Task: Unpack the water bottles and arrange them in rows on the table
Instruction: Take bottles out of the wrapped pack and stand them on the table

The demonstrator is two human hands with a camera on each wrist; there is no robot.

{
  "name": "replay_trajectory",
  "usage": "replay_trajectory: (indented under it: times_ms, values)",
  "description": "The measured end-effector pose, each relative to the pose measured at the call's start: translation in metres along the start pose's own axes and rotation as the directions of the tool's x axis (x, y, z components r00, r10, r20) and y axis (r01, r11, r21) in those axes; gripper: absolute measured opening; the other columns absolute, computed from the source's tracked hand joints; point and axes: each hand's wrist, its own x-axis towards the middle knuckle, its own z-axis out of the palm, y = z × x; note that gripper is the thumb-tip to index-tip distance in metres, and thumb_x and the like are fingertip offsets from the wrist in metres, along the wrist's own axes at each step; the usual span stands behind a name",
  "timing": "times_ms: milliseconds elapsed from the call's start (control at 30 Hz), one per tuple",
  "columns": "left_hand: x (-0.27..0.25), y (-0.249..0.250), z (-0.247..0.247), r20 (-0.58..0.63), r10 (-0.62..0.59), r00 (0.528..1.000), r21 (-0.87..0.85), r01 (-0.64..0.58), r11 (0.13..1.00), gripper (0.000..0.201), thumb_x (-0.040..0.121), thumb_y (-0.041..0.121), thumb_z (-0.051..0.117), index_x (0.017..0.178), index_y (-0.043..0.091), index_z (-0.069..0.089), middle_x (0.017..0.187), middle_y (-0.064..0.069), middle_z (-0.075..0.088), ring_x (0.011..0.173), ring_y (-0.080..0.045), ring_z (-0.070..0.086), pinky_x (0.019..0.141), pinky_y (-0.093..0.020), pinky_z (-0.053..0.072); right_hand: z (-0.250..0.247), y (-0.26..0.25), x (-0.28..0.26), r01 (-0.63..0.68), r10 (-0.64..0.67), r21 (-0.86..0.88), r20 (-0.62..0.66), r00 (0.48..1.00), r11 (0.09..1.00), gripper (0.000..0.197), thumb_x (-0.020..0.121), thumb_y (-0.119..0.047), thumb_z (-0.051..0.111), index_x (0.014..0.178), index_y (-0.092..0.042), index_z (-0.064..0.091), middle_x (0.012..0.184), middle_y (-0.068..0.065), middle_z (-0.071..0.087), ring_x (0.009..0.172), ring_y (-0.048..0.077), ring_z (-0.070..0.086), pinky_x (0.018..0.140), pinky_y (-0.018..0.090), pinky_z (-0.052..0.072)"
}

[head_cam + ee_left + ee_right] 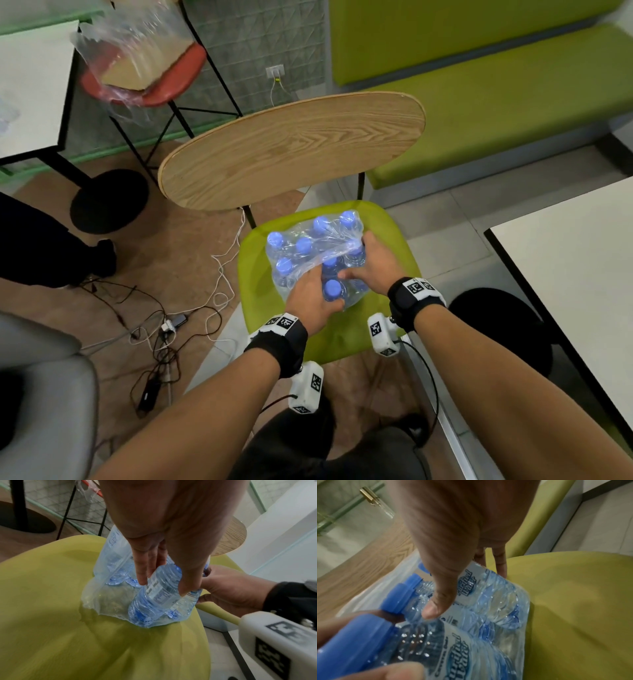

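Water bottles [308, 253], shrink-wrapped and upright, sit on the green chair seat [394, 229] just below both hands: left hand [310, 299] wraps the near-edge bottle [332, 289], nearest it, while right hand [373, 270] clasps the pack's right side.

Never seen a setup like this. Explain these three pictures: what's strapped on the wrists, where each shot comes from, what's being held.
No machine here: the grips are a person's bare hands. The wide picture comes from a head-worn camera; the other two come from the white camera boxes strapped at each wrist, looking along the fingers. A shrink-wrapped pack of blue-capped water bottles stands on a green chair seat, its plastic open at the near side. The left grip wraps one bottle at the near edge; the right grip holds the pack's right side, thumb on a bottle.
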Motion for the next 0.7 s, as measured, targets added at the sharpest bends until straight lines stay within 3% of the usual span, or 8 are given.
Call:
replay_trajectory:
  times_ms: [100,200,333,433,500,600,700]
  values:
    - [0.0,0.003,-0.003,-0.003,0.017,1.0,-0.024,-0.017,1.0,0.059,0.07,0.022,0.081,0.123,0.019,0.055,0.1,0.01,0.058,0.09,-0.013,0.056,0.077,-0.023,0.041,-0.006,0.005,-0.007,0.03,-0.029,-0.087,0.017,0.999,0.996,0.061,0.065,-0.035,0.088,0.113,-0.018,0.054,0.104,-0.001,0.066,0.093,0.022,0.063,0.076,0.035,0.05]
    - [0.0,0.0,-0.006,-0.003,0.023,1.0,-0.025,-0.023,0.999,0.06,0.07,0.025,0.08,0.125,0.021,0.056,0.102,0.009,0.063,0.095,-0.016,0.061,0.08,-0.028,0.048,-0.014,0.017,-0.029,0.054,-0.051,-0.082,0.038,0.998,0.995,0.051,0.071,-0.026,0.084,0.115,-0.018,0.059,0.102,-0.003,0.069,0.092,0.021,0.065,0.071,0.027,0.043]
    - [-0.008,-0.006,0.003,-0.023,0.016,1.0,0.017,-0.015,1.0,0.046,0.072,0.034,0.077,0.111,0.022,0.055,0.103,0.005,0.062,0.096,-0.018,0.059,0.084,-0.035,0.05,-0.03,0.032,-0.06,-0.055,0.059,0.049,-0.082,0.995,0.997,0.055,0.07,-0.025,0.085,0.12,-0.021,0.061,0.106,-0.002,0.068,0.097,0.019,0.064,0.085,0.031,0.051]
    - [-0.008,-0.003,0.015,0.017,0.017,1.0,0.097,-0.019,0.995,0.059,0.073,0.045,0.08,0.118,0.022,0.051,0.113,0.004,0.059,0.104,-0.016,0.055,0.092,-0.033,0.048,-0.043,0.033,-0.08,-0.09,0.105,0.114,-0.133,0.986,0.989,0.059,0.067,-0.024,0.09,0.119,-0.02,0.063,0.11,-0.001,0.066,0.102,0.02,0.063,0.093,0.034,0.05]
    - [-0.001,0.002,0.016,0.04,-0.001,0.999,0.166,-0.005,0.986,0.063,0.072,0.051,0.082,0.119,0.022,0.05,0.114,0.002,0.061,0.104,-0.019,0.057,0.091,-0.036,0.049,-0.056,0.037,-0.093,-0.134,0.163,0.209,-0.131,0.978,0.969,0.057,0.065,-0.03,0.092,0.113,-0.026,0.062,0.103,-0.005,0.07,0.096,0.017,0.068,0.089,0.037,0.054]
    - [0.01,0.009,0.008,0.056,-0.027,0.998,0.175,0.017,0.984,0.061,0.071,0.04,0.087,0.117,0.015,0.056,0.115,-0.005,0.064,0.106,-0.026,0.06,0.088,-0.034,0.048,-0.085,0.046,-0.12,-0.165,0.209,0.267,-0.145,0.967,0.95,0.057,0.064,-0.034,0.093,0.109,-0.027,0.058,0.1,-0.002,0.071,0.095,0.02,0.068,0.087,0.04,0.055]
    - [0.006,0.024,-0.005,0.05,0.002,0.999,0.155,-0.01,0.988,0.052,0.066,0.033,0.091,0.106,0.017,0.063,0.106,0.0,0.068,0.099,-0.023,0.063,0.082,-0.031,0.047,-0.125,0.05,-0.16,-0.151,0.206,0.268,-0.191,0.96,0.952,0.059,0.07,-0.025,0.092,0.116,-0.019,0.056,0.106,0.002,0.069,0.098,0.017,0.065,0.087,0.031,0.051]
